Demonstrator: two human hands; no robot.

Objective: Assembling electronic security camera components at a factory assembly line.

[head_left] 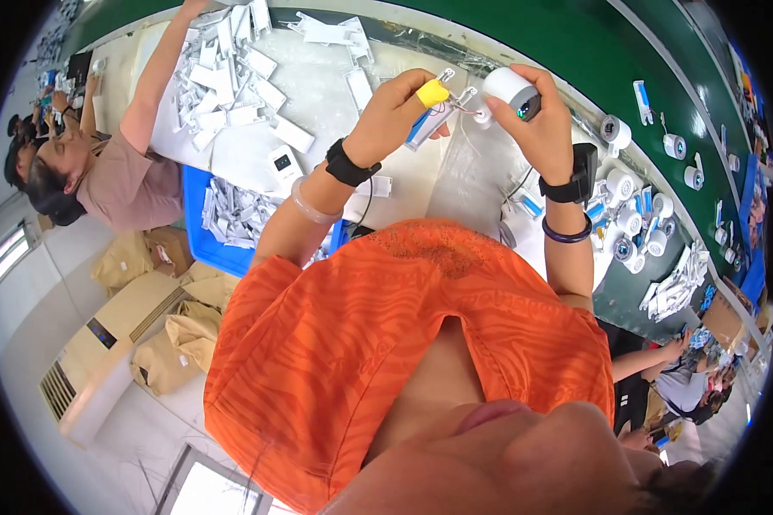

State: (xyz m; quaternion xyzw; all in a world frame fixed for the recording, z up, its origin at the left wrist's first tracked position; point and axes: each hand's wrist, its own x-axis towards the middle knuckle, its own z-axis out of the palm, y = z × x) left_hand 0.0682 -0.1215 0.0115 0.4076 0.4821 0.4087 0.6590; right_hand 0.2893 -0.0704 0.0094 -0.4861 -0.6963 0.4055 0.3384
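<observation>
My left hand (397, 110) is closed on a white plastic housing (447, 77) with a blue strip along it, above the table. Bright yellow material (432, 93) covers one of its fingertips. Thin reddish wires (465, 110) run from this housing towards a white round device (508, 88). My right hand (543, 122) grips that device, which has a dark front like a camera head; fingers and thumb wrap its sides. The two parts are held close together, joined by the wires. Exactly how they connect is too small to make out.
White plastic covers (223, 77) lie heaped at the left, near a co-worker's arm (155, 77). A blue bin (196, 215) holds more white parts. A small white device (283, 163) lies on the table. Finished-looking round units (631, 219) cluster at right, beside a green conveyor belt (567, 43) carrying similar units.
</observation>
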